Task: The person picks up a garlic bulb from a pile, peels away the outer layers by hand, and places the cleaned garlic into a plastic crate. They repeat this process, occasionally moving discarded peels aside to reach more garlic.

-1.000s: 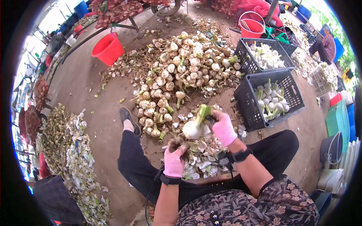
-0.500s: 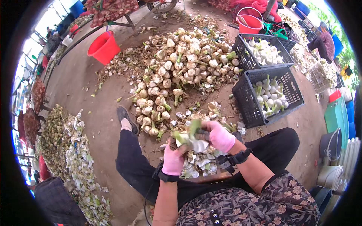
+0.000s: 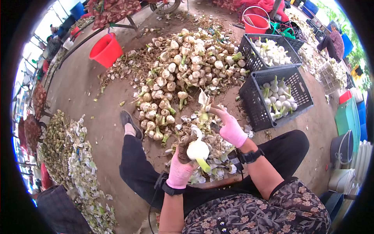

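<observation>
My left hand, in a pink glove with dark fingertips, is closed around a garlic bulb. The bulb is smooth and white, its green stem pointing down toward me. A little ahead and to the right, my right hand, gloved the same way, pinches a strip of garlic skin away from the bulb. Below both hands lies a heap of peeled skins between my legs. Past them rises a big pile of unpeeled garlic with dirty roots and cut stems.
At the right stand two black crates of clean white garlic. Red buckets stand at the back left and back right. A long heap of skins runs along the left. Another person sits at the far right.
Skin has come off the bulb, which now shows white in my left hand. My right hand has moved forward, away from the bulb, with a strip of skin.
</observation>
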`<state>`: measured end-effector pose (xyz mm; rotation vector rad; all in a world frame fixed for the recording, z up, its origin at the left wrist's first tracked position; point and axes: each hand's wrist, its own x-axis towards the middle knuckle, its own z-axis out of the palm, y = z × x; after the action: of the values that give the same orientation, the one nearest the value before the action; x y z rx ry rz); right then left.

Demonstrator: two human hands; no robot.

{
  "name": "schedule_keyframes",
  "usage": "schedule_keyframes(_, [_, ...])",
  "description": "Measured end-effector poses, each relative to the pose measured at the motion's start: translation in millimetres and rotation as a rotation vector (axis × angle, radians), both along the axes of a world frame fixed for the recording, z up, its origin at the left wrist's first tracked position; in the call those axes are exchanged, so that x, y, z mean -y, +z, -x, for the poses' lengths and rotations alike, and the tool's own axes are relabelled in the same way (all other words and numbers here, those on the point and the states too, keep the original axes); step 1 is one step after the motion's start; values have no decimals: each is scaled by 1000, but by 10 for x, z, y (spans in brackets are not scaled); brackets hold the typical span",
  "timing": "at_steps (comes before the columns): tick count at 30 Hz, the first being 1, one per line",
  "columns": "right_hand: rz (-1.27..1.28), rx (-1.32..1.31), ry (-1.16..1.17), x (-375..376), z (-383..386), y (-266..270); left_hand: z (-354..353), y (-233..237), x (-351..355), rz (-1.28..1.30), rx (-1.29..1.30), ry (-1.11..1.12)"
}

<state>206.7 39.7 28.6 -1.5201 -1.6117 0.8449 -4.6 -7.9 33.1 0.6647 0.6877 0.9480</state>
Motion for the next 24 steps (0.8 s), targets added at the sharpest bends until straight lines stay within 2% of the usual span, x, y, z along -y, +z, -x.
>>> schedule_keyframes(2, [193, -499, 200, 59, 24, 134, 41, -48, -12, -68, -153, 4])
schedule_keyframes(3, [194, -499, 195, 83, 42, 105, 59, -80, -24, -66, -152, 0])
schedule_keyframes(5, [171, -547, 395, 118, 97, 77, 61, -78, -54, -134, -246, -53])
schedule_keyframes(7, [211, -496, 363, 157, 179, 69, 70, -46, -46, -176, -275, -57])
schedule_keyframes(9, [439, -604, 133, 185, 269, 17, 57, -106, 8, 20, -75, 71])
schedule_keyframes(10, [394, -648, 90, 207, 336, 11, 33, -154, 55, 118, 57, 128])
schedule_keyframes(11, [397, -650, 93, 210, 368, -45, 22, -186, 69, 120, 55, 132])
schedule_keyframes(13, [245, -598, 93, 184, 420, -121, 5, -206, 77, 411, 330, 205])
schedule_keyframes(14, [143, -455, 122, 178, 410, -85, 28, -210, 88, 367, 250, 138])
schedule_keyframes(15, [145, -453, 123, 151, 402, -40, 46, -214, 86, 368, 251, 139])
schedule_keyframes(17, [-30, -49, 110, 82, 374, 25, 55, -161, 66, 392, 411, 26])
schedule_keyframes(19, [-46, 88, 28, -69, 253, -403, 41, 6, 78, 335, 419, -54])
schedule_keyframes(21, [265, 451, 94, -124, 86, -658, 21, 130, 72, 208, 229, -43])
schedule_keyframes(23, [113, 344, 164, 36, 9, -576, 75, 21, 2, 96, 249, -113])
schedule_keyframes(24, [129, 312, 149, 82, -4, -486, 84, -2, -2, 93, 229, -78])
